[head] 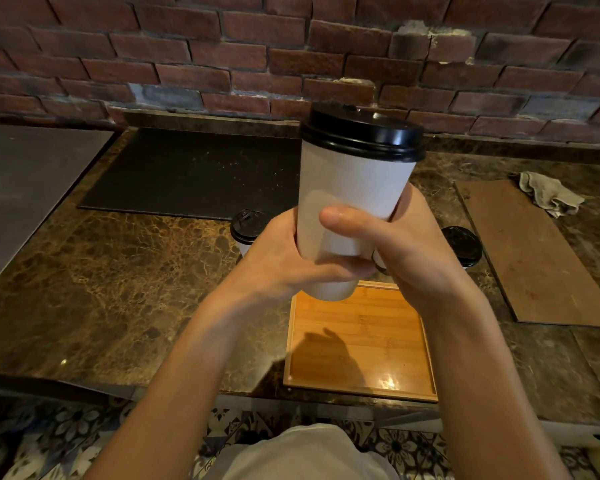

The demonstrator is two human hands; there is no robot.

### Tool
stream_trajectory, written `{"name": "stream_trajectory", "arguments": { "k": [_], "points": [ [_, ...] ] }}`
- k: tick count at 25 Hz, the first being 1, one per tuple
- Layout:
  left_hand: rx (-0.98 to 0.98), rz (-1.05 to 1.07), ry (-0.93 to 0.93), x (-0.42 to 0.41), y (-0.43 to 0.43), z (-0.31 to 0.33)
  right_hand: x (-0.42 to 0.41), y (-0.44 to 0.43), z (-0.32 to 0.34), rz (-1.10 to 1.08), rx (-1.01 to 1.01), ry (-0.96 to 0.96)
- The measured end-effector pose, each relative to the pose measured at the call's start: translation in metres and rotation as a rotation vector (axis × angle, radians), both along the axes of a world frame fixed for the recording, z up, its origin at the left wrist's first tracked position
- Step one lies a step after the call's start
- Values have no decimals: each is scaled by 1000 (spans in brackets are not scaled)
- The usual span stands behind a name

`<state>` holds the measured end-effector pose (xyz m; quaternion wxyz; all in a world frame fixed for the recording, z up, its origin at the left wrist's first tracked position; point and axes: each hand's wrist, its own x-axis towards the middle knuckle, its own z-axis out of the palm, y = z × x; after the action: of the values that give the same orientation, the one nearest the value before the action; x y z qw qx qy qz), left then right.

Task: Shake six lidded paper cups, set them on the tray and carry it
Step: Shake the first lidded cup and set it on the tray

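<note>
both hands are clamped on one paper cup (354, 188). the left hand (284, 258) wraps its lower part from the left, fingers curled across the front near the base. the right hand (406, 251) grips from the right, its thumb lying across the cup's front wall. the cup is white, close to upright with a slight lean, and is held in the air above the far edge of the tray (361, 344). a black lid (362, 131) is seated on its rim, so what is inside cannot be seen.

the tray is a shallow square of light wood with a raised rim, sitting at the near edge of the marble counter (118, 289). the part of its floor that shows carries only the hands' shadow and a patch of glare; its far strip is hidden behind the hands and the cup.

beyond the tray's far left corner stands a second cup (248, 230), lidded in black and partly covered by the left hand. beyond its far right corner stands a third cup (463, 245), also lidded; neither shows its contents.

further back and left of the tray lies a black mat (194, 171). to the tray's right lies a brown board (534, 251), with a crumpled cloth (548, 194) at its far end. a brick wall (222, 46) rises behind the counter.
</note>
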<state>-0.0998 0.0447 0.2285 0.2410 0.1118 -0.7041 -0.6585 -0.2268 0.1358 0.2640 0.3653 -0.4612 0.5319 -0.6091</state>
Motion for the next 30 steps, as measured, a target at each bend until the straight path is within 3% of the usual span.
{"name": "stream_trajectory", "arguments": {
  "k": [8, 15, 24, 30],
  "points": [
    [56, -157, 33, 0, 5, 5, -5, 6, 1, 118, 10, -3],
    [-25, -35, 44, -4, 4, 2, -2, 4, 6, 22, 66, 60],
    [-153, 198, -5, -13, 9, -4, 11, -3, 0, -253, 95, 149],
    [-62, 139, -15, -11, 8, -2, 5, -1, 1, -239, 118, 112]
  ]
}}
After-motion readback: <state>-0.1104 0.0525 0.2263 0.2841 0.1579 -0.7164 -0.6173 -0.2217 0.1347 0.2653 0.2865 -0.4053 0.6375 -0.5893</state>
